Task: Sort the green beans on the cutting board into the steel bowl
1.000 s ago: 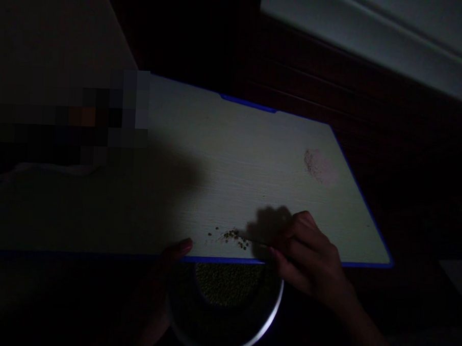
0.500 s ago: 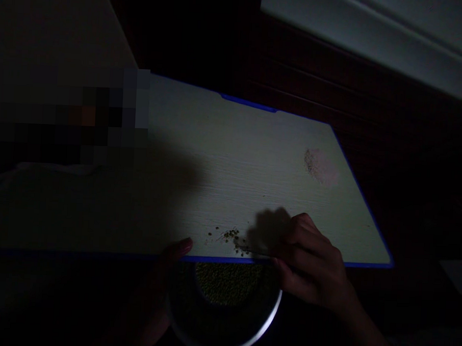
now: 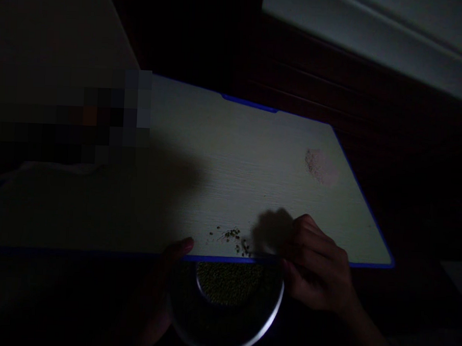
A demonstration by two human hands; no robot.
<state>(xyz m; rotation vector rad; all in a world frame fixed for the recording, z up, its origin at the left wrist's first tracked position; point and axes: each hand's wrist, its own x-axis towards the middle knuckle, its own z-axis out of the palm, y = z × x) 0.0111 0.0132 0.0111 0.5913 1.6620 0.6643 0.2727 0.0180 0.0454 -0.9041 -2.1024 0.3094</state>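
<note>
The scene is very dark. A pale tabletop with a blue edge lies in front of me. A small scatter of greenish grains sits near its front edge. Below that edge hangs a round metal bowl with green grains inside. My left hand holds the bowl's left side, its thumb resting on the table edge. My right hand is at the table's front edge, just right of the grains, fingers curled and pinched on a thin stick-like thing I cannot make out.
A faint pinkish smear marks the tabletop at the right. A pale slanted surface runs across the upper right. A blurred-out patch covers the left side of the table.
My right hand has drawn back toward the table's front edge, dragging some of the grains nearer to the edge above the bowl. The left hand and bowl have stayed put.
</note>
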